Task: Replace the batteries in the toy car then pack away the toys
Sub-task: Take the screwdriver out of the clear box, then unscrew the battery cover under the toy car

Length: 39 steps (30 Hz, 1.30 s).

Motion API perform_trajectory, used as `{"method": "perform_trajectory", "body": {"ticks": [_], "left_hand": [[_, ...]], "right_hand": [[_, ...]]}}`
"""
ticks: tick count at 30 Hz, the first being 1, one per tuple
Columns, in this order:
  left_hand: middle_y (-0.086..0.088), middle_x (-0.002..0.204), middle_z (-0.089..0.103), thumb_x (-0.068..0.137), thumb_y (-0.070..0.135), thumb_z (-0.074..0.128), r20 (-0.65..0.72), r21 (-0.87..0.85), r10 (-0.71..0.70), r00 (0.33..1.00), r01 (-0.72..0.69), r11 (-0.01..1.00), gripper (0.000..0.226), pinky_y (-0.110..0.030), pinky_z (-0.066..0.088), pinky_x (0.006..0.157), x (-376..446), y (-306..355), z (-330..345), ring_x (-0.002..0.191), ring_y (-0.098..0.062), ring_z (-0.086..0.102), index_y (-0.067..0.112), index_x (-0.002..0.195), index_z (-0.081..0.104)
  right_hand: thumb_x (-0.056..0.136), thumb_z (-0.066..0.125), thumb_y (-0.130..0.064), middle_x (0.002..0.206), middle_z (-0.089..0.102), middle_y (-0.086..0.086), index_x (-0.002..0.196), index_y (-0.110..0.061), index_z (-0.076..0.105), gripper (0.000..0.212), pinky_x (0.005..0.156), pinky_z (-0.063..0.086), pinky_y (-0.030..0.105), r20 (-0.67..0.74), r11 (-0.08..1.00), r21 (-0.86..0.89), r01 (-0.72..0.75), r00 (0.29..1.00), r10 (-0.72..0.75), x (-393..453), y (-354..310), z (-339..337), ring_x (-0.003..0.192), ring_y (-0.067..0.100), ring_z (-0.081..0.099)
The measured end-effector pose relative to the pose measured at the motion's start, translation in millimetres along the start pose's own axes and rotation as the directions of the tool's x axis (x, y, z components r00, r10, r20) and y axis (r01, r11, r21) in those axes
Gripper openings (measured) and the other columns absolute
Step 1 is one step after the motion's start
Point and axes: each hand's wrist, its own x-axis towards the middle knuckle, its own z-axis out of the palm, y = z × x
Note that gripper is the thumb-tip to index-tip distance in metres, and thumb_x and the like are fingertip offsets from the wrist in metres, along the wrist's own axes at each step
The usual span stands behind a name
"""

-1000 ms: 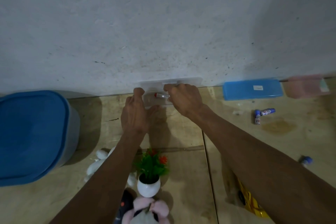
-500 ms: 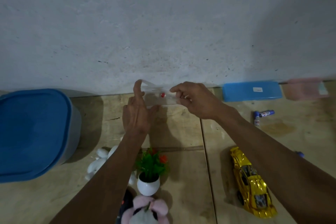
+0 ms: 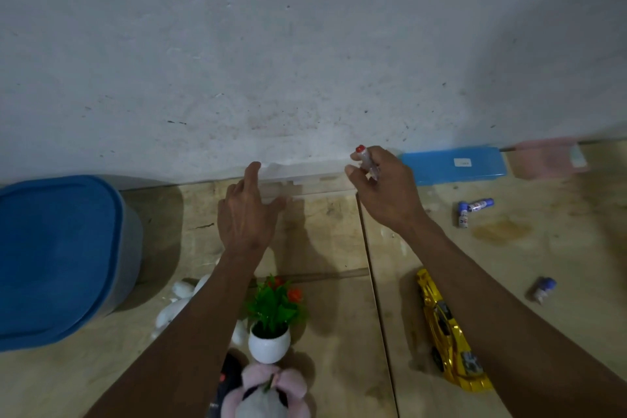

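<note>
My right hand [image 3: 385,192] pinches a small red-tipped battery [image 3: 364,159], lifted just right of a clear plastic box [image 3: 305,180] that stands against the wall. My left hand [image 3: 246,214] holds the box's left end, thumb on its front and fingers at its far side. A gold toy car [image 3: 448,329] lies on the wooden floor under my right forearm. Two blue-capped batteries [image 3: 470,210] lie together to the right, and one more battery [image 3: 543,288] lies nearer.
A blue-lidded grey bin [image 3: 57,254] stands at the left. A blue flat case [image 3: 451,164] and a pink box [image 3: 546,156] lie along the wall. A potted plastic plant [image 3: 271,319], a white plush [image 3: 179,302] and a pink plush [image 3: 268,394] sit near me.
My right hand has drawn the red-tipped battery out of the clear box and lifted it to the right. My left hand has stayed on the box.
</note>
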Motion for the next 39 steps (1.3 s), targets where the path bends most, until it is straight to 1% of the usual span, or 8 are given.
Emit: {"method": "perform_trajectory", "body": {"ticks": [2, 6, 9, 14, 19, 25, 31, 39], "left_hand": [[-0.017, 0.115, 0.069, 0.077, 0.042, 0.082, 0.017, -0.025, -0.025, 1.000, 0.026, 0.999, 0.075, -0.053, 0.058, 0.079, 0.0, 0.8, -1.9, 0.102, -0.041, 0.065, 0.030, 0.132, 0.032], [-0.016, 0.121, 0.065, 0.072, 0.043, 0.086, 0.071, -0.039, -0.095, 0.993, 0.098, 0.994, 0.089, -0.052, 0.058, 0.080, -0.1, 6.3, -11.6, 0.108, -0.041, 0.061, 0.024, 0.141, 0.033], [-0.019, 0.126, 0.062, 0.070, 0.043, 0.088, 0.108, -0.013, -0.103, 0.989, 0.105, 0.994, 0.096, -0.054, 0.055, 0.086, -5.6, 11.2, -19.7, 0.112, -0.043, 0.058, 0.023, 0.144, 0.029], [-0.018, 0.136, 0.057, 0.075, 0.049, 0.083, 0.079, -0.103, -0.063, 0.995, 0.071, 0.992, 0.092, -0.056, 0.049, 0.094, -31.2, 35.3, -33.9, 0.123, -0.042, 0.052, 0.022, 0.146, 0.031], [-0.017, 0.138, 0.056, 0.077, 0.048, 0.082, 0.043, -0.247, 0.010, 0.999, 0.001, 0.969, 0.087, -0.053, 0.050, 0.096, -72.6, 77.6, -28.5, 0.124, -0.038, 0.054, 0.019, 0.145, 0.037], [-0.016, 0.137, 0.058, 0.083, 0.042, 0.079, 0.101, -0.277, 0.035, 0.994, -0.006, 0.961, 0.076, -0.050, 0.050, 0.097, -154.0, 146.7, 6.2, 0.121, -0.037, 0.057, 0.012, 0.143, 0.044], [-0.013, 0.139, 0.053, 0.081, 0.046, 0.078, 0.281, -0.228, -0.040, 0.959, 0.107, 0.968, 0.079, -0.043, 0.047, 0.100, -238.8, 198.5, 57.5, 0.128, -0.033, 0.051, 0.017, 0.145, 0.044], [-0.014, 0.155, 0.023, 0.085, 0.043, 0.073, 0.310, 0.097, -0.237, 0.921, 0.218, 0.971, 0.087, -0.052, 0.048, 0.094, -270.0, 236.4, 99.7, 0.133, -0.042, 0.037, 0.032, 0.155, 0.023]], "right_hand": [[0.097, 0.063, -0.027, 0.101, 0.070, -0.003, 0.103, -0.009, 0.065, 0.018, 0.078, 0.046, 0.012, -0.059, 0.997, 0.051, -0.064, 0.996, 0.067, -6.8, -1.5, -6.6, 0.089, 0.008, 0.062], [0.098, 0.059, -0.032, 0.073, 0.059, 0.003, 0.084, -0.010, 0.061, 0.026, 0.065, 0.039, 0.018, -0.141, 0.967, 0.150, -0.206, 0.964, 0.227, -25.0, -1.6, -27.9, 0.071, 0.009, 0.053], [0.099, 0.058, -0.032, 0.080, 0.062, 0.021, 0.085, 0.002, 0.061, 0.037, 0.067, 0.041, 0.027, -0.183, 0.930, 0.235, -0.282, 0.927, 0.327, -42.9, 0.7, -52.7, 0.069, 0.017, 0.052], [0.096, 0.063, -0.029, 0.071, 0.054, 0.011, 0.085, 0.007, 0.060, 0.038, 0.062, 0.041, 0.026, -0.227, 0.882, 0.322, -0.345, 0.876, 0.425, -77.5, 12.2, -103.8, 0.064, 0.010, 0.048], [0.090, 0.069, -0.024, 0.073, 0.066, 0.014, 0.084, -0.006, 0.071, 0.019, 0.074, 0.051, 0.035, -0.284, 0.894, 0.236, -0.382, 0.852, 0.439, -116.1, 41.2, -150.8, 0.068, 0.014, 0.056], [0.087, 0.071, -0.028, 0.067, 0.070, 0.004, 0.070, -0.031, 0.067, 0.017, 0.073, 0.054, 0.036, -0.207, 0.886, 0.159, -0.435, 0.863, 0.460, -166.7, 90.2, -170.8, 0.071, 0.023, 0.069], [0.091, 0.070, -0.022, 0.080, 0.070, 0.011, 0.084, -0.009, 0.071, 0.015, 0.072, 0.042, 0.029, -0.098, 0.885, 0.096, -0.455, 0.881, 0.464, -204.6, 129.4, -166.1, 0.082, 0.029, 0.064], [0.092, 0.066, -0.023, 0.070, 0.059, 0.003, 0.070, -0.022, 0.054, 0.025, 0.073, 0.045, 0.035, 0.006, 0.871, 0.163, -0.464, 0.883, 0.469, -220.8, 146.2, -181.7, 0.071, 0.025, 0.057]]}}
